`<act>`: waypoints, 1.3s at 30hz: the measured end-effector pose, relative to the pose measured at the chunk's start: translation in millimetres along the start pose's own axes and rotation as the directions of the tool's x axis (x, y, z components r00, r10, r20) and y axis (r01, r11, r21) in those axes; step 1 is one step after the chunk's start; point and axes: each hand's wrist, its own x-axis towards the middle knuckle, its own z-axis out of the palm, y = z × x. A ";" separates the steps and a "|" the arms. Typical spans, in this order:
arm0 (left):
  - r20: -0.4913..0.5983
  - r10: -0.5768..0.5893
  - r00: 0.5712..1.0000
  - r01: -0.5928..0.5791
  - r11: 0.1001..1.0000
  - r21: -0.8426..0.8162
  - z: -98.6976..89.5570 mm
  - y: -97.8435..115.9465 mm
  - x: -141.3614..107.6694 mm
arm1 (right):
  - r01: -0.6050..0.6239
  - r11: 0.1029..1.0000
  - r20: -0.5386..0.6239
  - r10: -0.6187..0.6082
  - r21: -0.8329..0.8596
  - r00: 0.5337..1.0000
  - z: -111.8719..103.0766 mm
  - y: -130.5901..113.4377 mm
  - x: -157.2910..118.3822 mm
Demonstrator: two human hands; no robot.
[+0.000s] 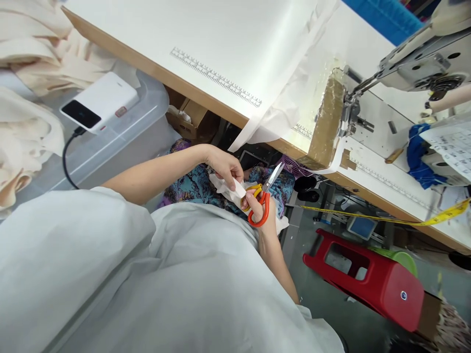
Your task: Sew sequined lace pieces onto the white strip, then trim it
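Note:
Over my lap, my left hand (225, 165) pinches a piece of white fabric (235, 192) between thumb and fingers. My right hand (265, 210) is closed around a pair of scissors (268, 186) with one red and one yellow handle. The scissors' blades point up and away, toward the table edge, and rest clear of the fabric. The fabric reaches across to the right hand, and its far end shows beyond that wrist. Part of the right hand's fingers is hidden behind the handles.
A sewing machine (415, 68) stands on the white table (206, 29) at right. White fabric strips (279, 115) hang over the table edge. A plastic bin (147, 105) holds a white power bank (99, 100) at left. A yellow tape measure (447, 214) and red stool (390, 289) are at right.

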 end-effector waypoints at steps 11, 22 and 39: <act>-0.060 0.077 0.995 -0.083 0.992 -0.097 -2.8 -10.5 5.0 | -0.024 1.000 0.080 0.023 0.008 0.997 0.3 7.2 -6.1; 0.050 -0.096 0.994 0.099 0.993 -0.063 -6.6 -2.4 8.0 | -0.051 0.998 0.123 0.047 0.030 0.991 10.5 11.6 -11.1; 0.142 0.002 0.990 -0.018 0.993 0.116 -5.2 -5.4 4.0 | -0.048 0.998 0.112 0.043 0.038 0.993 11.0 17.8 -9.8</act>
